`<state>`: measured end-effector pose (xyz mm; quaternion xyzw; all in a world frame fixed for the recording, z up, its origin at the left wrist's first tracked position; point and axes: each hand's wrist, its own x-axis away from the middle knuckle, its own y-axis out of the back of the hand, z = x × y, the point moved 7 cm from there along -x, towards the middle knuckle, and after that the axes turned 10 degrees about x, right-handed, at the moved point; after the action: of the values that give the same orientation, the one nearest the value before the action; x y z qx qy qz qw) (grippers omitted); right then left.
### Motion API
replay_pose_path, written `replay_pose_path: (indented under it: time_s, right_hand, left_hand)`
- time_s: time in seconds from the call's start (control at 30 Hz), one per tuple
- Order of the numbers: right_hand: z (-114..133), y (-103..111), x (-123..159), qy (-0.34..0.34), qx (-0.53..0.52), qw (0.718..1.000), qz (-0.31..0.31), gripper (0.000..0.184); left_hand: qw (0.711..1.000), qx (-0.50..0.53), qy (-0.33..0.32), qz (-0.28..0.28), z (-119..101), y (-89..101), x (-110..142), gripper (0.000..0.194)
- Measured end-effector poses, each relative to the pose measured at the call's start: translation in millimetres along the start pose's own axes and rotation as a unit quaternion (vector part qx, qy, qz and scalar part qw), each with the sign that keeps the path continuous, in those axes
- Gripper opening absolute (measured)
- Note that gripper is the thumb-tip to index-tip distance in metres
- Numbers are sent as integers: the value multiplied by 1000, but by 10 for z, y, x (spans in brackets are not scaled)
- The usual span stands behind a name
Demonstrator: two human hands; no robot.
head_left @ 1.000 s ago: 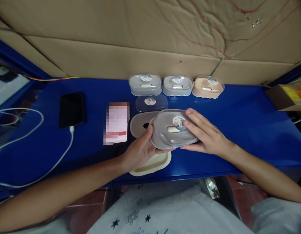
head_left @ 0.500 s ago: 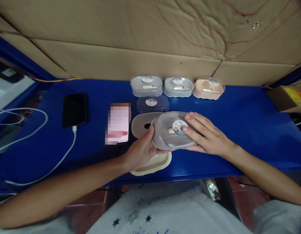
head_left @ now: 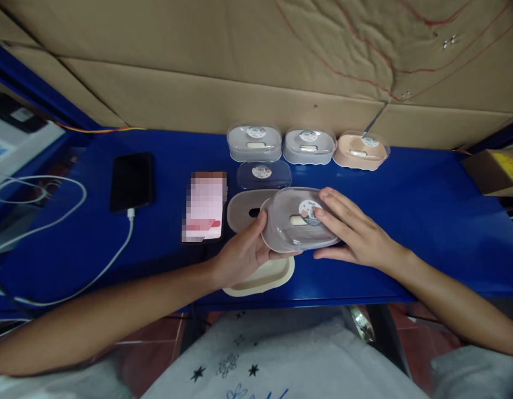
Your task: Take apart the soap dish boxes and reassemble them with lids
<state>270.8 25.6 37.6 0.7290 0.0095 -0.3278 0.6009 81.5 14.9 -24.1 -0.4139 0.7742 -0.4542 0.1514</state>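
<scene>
My left hand (head_left: 242, 252) and my right hand (head_left: 354, 233) hold a grey oval box with a clear lid (head_left: 296, 224) between them, a little above the blue table (head_left: 406, 221). The lid has a round sticker, and my right fingers lie across it. A cream oval tray (head_left: 267, 277) rests under my left hand at the table's front edge. Just behind sits a grey-brown oval insert with a dark hole (head_left: 246, 208). A loose clear lid (head_left: 262, 174) lies farther back.
Two grey boxes (head_left: 254, 142) (head_left: 308, 146) and a peach box (head_left: 360, 149) line the cardboard wall at the back. A phone with a lit screen (head_left: 204, 206) and a black phone (head_left: 131, 180) on a white cable (head_left: 73, 233) lie at the left. A cardboard box (head_left: 493, 172) stands at the right.
The box has stayed between my hands with only slight shifts. My right fingers slid a little across the lid.
</scene>
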Motion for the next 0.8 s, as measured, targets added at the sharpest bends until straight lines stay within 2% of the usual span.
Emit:
replay_pose_path:
  time_s: [0.17,0.33,0.43,0.5,0.53,0.57,0.6,0.7,0.73,0.8]
  right_hand:
    - [-13,-29,16,-2,-4,1000,9,110]
    - [-47,-19,6,-10,-49,999,11,99]
    - [-140,109,16,-22,-49,998,17,95]
    - [-322,271,76,-60,-10,998,21,90]
    - [-466,377,136,-94,18,995,19,88]
    - [-641,497,220,-134,51,990,12,85]
    - [-850,614,333,-184,82,979,7,84]
    - [-1482,910,758,-279,163,946,-22,80]
    - [-1685,955,910,-298,179,937,-24,80]
    - [-2049,973,1204,-332,204,921,-17,77]
  left_hand:
    - [1000,18,6,-12,-7,20,25,60]
    - [1000,4,16,-2,18,15,20,64]
    - [997,-74,11,26,36,-26,47,67]
    - [981,-186,-21,44,-2,-68,96,60]
    - [962,-265,-39,53,-24,-97,128,56]
    - [929,-353,-61,87,-35,-167,168,54]
    - [883,-439,-90,139,-34,-264,219,52]
    - [704,-628,-192,272,46,-515,395,34]
    - [654,-663,-222,291,76,-557,437,28]
    - [587,-706,-261,298,134,-579,479,22]
